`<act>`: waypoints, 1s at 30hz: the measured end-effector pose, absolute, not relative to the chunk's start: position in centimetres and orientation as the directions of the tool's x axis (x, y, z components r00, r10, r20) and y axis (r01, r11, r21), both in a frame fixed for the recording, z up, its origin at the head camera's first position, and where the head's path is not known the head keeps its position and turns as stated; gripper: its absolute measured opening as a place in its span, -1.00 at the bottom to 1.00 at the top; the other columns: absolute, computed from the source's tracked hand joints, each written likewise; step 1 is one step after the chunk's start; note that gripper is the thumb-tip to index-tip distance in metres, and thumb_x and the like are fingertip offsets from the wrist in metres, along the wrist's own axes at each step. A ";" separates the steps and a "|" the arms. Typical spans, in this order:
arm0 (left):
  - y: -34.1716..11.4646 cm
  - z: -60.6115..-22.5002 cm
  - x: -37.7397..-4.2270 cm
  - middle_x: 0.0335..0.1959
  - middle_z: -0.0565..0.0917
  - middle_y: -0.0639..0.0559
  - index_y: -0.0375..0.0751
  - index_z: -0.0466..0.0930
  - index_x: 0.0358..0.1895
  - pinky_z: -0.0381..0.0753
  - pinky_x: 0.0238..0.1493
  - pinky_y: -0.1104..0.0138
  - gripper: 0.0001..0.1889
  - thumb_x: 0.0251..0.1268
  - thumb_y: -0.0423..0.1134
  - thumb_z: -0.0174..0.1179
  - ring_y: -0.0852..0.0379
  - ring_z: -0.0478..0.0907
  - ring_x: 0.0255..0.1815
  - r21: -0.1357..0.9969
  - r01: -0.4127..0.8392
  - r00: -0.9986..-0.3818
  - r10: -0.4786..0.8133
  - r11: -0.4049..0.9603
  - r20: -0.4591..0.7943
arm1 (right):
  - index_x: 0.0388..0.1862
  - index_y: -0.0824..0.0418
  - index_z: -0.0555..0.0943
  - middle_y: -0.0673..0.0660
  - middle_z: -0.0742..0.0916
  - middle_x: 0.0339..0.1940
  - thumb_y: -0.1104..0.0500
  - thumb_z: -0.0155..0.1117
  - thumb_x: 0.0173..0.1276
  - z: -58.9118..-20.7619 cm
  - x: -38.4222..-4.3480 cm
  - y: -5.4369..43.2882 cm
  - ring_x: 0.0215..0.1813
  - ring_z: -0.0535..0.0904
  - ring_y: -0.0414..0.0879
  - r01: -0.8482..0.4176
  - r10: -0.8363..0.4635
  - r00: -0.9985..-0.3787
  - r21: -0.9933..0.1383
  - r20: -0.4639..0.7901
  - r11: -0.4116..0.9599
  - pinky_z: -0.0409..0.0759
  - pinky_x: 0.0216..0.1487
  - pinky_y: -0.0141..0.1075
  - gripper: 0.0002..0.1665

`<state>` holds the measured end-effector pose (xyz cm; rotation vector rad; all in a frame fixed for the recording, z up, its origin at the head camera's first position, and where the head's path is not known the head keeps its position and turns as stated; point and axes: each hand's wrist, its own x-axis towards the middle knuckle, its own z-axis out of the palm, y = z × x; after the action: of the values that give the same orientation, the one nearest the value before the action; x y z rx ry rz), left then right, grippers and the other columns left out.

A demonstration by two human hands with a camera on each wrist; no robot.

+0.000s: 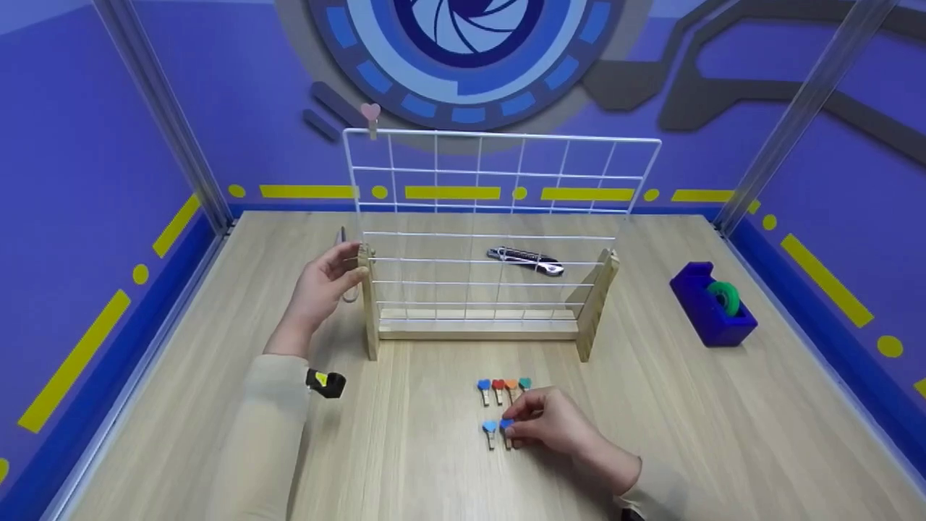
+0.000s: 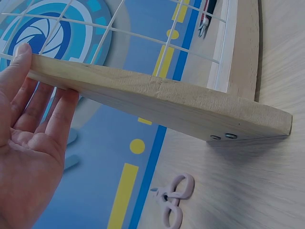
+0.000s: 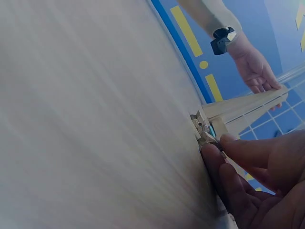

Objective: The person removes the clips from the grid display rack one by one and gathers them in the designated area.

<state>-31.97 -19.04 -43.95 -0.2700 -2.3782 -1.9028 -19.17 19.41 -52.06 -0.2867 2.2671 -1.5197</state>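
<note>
My left hand [image 1: 318,286] grips the top of the left wooden upright [image 2: 157,93] of a stand, thumb on one side and fingers on the other. The stand holds a white wire grid [image 1: 499,174]. A pink heart clothespin [image 1: 371,119] is clipped on the grid's top left corner. My right hand [image 1: 553,423] pinches a dark blue heart clothespin [image 1: 506,427] at the table, between thumb and fingertips. Beside it lies a light blue heart clothespin [image 1: 490,432]. Just behind is a row with blue [image 1: 484,391], red [image 1: 498,389], orange [image 1: 511,388] and green clothespins [image 1: 525,383], partly hidden by the hand.
Behind the grid lies a utility knife [image 1: 527,260]. A blue tape dispenser [image 1: 712,305] with green tape stands on the right. Scissors [image 2: 174,200] lie left of the stand, mostly behind my left hand in the head view. Blue panels enclose the wooden table [image 1: 405,434].
</note>
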 end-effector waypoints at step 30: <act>-18.9 -43.9 -32.0 0.36 0.56 -0.23 -0.26 0.41 0.46 0.60 0.19 0.57 -0.45 0.46 -0.34 0.26 0.02 0.52 0.33 0.960 0.206 -0.977 0.087 0.189 0.193 | -0.13 0.31 0.72 0.06 0.71 -0.41 0.32 0.47 0.29 -51.1 -19.2 19.7 -0.44 0.64 -0.19 -0.005 -0.337 -0.924 -0.878 -0.179 0.478 0.65 -0.47 -0.41 -0.81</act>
<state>-31.96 -18.92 -43.92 -0.2907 -2.3479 -1.9206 -19.19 19.71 -51.11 -0.2887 2.4016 -1.4260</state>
